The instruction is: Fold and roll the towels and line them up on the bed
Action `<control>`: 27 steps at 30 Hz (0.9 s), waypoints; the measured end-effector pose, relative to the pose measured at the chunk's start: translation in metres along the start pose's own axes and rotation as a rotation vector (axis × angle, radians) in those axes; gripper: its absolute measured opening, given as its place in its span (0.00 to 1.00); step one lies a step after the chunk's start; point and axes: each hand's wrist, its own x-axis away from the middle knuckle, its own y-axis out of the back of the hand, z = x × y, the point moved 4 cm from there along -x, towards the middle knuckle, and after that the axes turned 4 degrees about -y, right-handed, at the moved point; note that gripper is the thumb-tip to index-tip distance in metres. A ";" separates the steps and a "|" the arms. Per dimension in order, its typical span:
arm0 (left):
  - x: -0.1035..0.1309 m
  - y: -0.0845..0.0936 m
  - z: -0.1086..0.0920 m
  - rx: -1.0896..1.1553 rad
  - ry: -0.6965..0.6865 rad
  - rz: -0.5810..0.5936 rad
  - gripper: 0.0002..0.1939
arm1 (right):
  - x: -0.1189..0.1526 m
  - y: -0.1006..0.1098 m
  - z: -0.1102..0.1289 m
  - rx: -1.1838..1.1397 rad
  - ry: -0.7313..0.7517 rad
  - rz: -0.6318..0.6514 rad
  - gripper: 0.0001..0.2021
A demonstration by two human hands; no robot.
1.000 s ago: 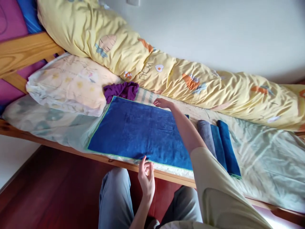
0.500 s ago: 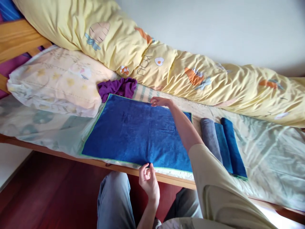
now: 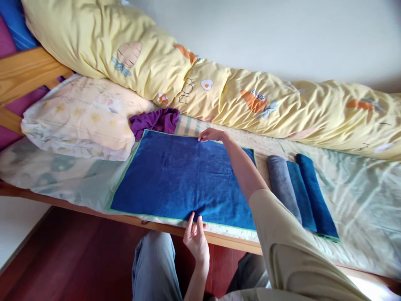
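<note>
Head view: my left hand (image 3: 196, 240) pinches the near hem of the blue towel (image 3: 184, 179), spread flat on the bed (image 3: 360, 209). My right hand (image 3: 212, 135) lies flat and open on its far hem. Beyond that grip sits a purple cloth (image 3: 156, 120); to its right, three rolled towels (image 3: 300, 194).
</note>
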 end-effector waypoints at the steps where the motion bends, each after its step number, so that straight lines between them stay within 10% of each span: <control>1: 0.001 0.001 0.001 0.005 -0.012 0.003 0.32 | 0.001 0.000 0.000 -0.003 0.007 -0.012 0.16; 9: 0.001 0.017 -0.023 -0.055 -0.167 0.014 0.27 | 0.029 0.009 0.012 -0.178 0.033 -0.160 0.19; 16: -0.010 0.054 -0.092 -0.249 -0.384 -0.057 0.22 | 0.110 0.053 0.049 -0.421 0.163 -0.318 0.25; 22: -0.062 0.084 -0.223 -0.427 -0.632 0.096 0.25 | 0.211 0.094 0.076 -0.620 0.256 -0.520 0.29; 27: -0.110 0.061 -0.361 -0.409 -0.763 0.323 0.27 | 0.307 0.117 0.106 -0.591 0.311 -0.706 0.29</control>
